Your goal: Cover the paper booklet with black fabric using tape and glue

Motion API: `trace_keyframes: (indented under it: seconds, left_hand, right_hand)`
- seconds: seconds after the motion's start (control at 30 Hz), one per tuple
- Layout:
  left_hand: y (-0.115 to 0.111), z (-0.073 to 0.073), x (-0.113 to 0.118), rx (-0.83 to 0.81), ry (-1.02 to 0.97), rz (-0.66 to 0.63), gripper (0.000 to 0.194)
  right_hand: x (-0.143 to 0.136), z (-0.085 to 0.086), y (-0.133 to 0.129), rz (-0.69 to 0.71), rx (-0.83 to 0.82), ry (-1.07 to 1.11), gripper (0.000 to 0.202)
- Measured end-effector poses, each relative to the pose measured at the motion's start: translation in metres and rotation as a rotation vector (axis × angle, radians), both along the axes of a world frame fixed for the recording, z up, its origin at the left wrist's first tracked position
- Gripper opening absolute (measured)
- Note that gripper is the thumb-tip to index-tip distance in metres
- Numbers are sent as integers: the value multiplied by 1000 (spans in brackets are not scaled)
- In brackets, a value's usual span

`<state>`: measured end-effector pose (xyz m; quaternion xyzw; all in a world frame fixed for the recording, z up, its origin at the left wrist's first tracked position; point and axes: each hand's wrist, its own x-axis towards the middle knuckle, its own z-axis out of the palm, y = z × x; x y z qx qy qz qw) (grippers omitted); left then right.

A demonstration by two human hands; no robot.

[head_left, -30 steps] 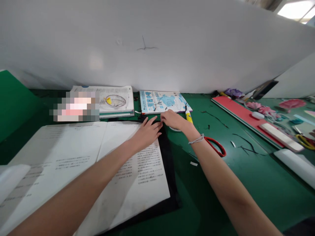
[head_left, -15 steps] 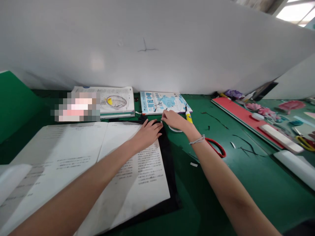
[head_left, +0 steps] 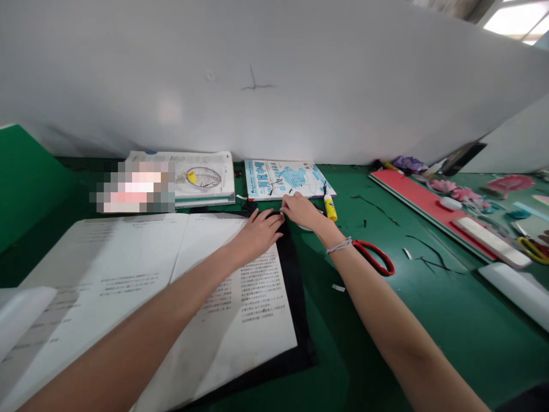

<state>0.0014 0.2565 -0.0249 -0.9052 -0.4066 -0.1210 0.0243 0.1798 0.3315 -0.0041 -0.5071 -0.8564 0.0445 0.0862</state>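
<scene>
My left hand (head_left: 259, 232) lies on the upper right corner of an open book (head_left: 261, 297), fingers spread. Beneath the book is a black sheet (head_left: 295, 292), which shows along its right and lower edges. Just past that corner my right hand (head_left: 300, 209) has its thumb and fingers pinched together, right beside my left fingertips. A tiny white bit shows at the pinch, too small to name. Partly covered by my right hand is a white ring-shaped thing (head_left: 305, 228). A yellow glue bottle (head_left: 330, 208) stands behind my right wrist, and red-handled scissors (head_left: 377, 257) lie beside my forearm.
A printed book (head_left: 210, 166) and a blue-white booklet (head_left: 295, 177) lie along the grey partition (head_left: 274, 114). Black scraps (head_left: 429, 246) and white paper bits (head_left: 338, 288) are scattered to the right. Further right lie a red board (head_left: 429, 206) and a white case (head_left: 489, 240).
My right hand and forearm have shifted slightly left, uncovering more of the glue bottle and the scissors' handle. My left hand stays on the book.
</scene>
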Motion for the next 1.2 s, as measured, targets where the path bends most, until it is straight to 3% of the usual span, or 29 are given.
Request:
trace_keyframes:
  seconds: [0.43, 0.63, 0.7, 0.83, 1.03, 1.2]
  left_hand:
    - [-2, 4, 1, -31, -12, 4, 42]
    - [-6, 9, 1, -23, -9, 9, 43]
    - [-7, 10, 2, -9, -14, 20, 43]
    - [-6, 8, 2, 46, -55, 66, 44]
    - [-8, 8, 3, 104, -123, 223, 48]
    - [-11, 10, 5, 98, -97, 273, 48]
  right_hand:
    - [-1, -8, 0, -31, 13, 72, 12]
    - [6, 6, 4, 28, -55, 159, 22]
    - [8, 11, 5, 64, -88, 178, 16]
    - [6, 13, 3, 80, -116, 194, 6]
    - [5, 12, 3, 45, -154, 180, 8]
    - [3, 18, 0, 17, -201, 127, 16]
